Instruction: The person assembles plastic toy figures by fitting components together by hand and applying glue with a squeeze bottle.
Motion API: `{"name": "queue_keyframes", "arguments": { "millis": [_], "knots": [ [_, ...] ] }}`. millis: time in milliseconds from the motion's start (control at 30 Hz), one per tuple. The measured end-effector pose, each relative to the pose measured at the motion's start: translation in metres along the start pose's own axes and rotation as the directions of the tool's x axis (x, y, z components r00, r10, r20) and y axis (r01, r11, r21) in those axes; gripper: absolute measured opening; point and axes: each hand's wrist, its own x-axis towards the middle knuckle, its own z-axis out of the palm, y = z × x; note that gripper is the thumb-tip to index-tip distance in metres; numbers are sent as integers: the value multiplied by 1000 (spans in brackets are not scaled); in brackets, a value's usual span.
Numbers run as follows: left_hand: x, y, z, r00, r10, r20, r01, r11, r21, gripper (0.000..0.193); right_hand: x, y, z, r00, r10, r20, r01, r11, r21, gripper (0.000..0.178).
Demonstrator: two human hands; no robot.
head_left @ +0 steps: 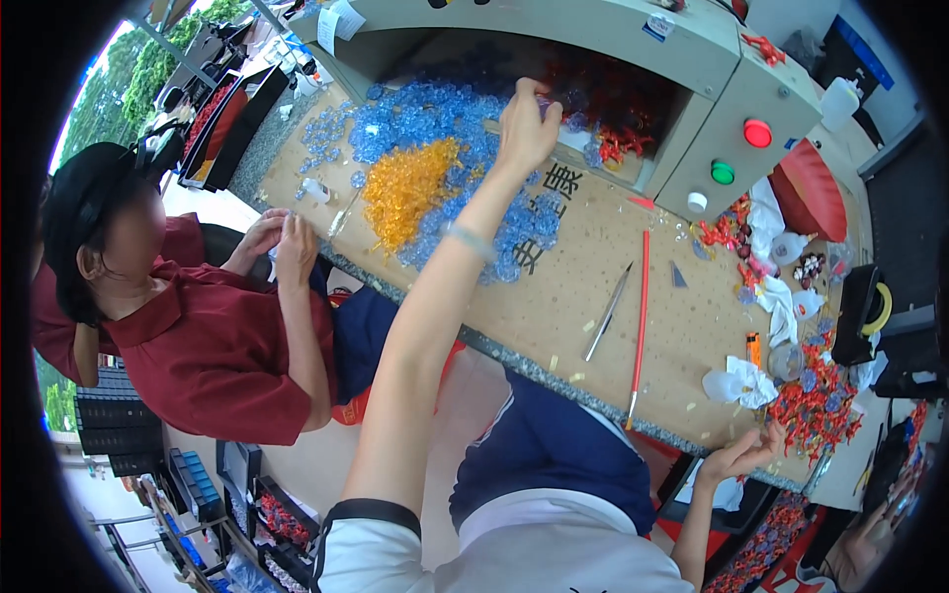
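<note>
My left hand (527, 130) reaches far out to the opening of a grey metal cabinet (727, 64). Its fingers are curled together, and a hint of purple shows at their tips; what they hold is too small to tell. Below and left of it lie many clear blue plastic pieces (420, 114) and a heap of orange-yellow pieces (405, 193). My right hand (743, 457) is at the table's front right edge, palm up, fingers apart and loosely bent. It is beside a pile of red plastic pieces (816, 410), with nothing visible in it.
Tweezers (608, 311) and a long red stick (641, 326) lie on the table (583, 267). Red pieces (623, 143) sit inside the cabinet. White bottles, an orange lighter (753, 348) and a tape roll (878, 308) stand right. A co-worker (213, 326) sits at left, hands near the edge.
</note>
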Motion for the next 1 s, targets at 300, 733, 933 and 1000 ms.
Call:
{"name": "queue_keyframes", "arguments": {
  "millis": [300, 733, 933, 1000],
  "knots": [
    [113, -59, 96, 979, 152, 138, -199, 870, 451, 24, -7, 8, -1, 999, -4, -39, 1, 996, -90, 30],
    [94, -35, 144, 815, 579, 29, -554, 763, 333, 31, -6, 1, -1, 999, 40, 10, -38, 991, -126, 33],
    [100, -24, 152, 767, 641, -40, -583, 721, 374, 33, 3, -3, 1, 999, -35, 11, 36, 999, -19, 33],
    [96, -20, 153, 756, 652, -59, -576, 706, 413, 33, -1, 1, 0, 1000, -16, -10, 16, 1000, 10, 33]
  ]
}}
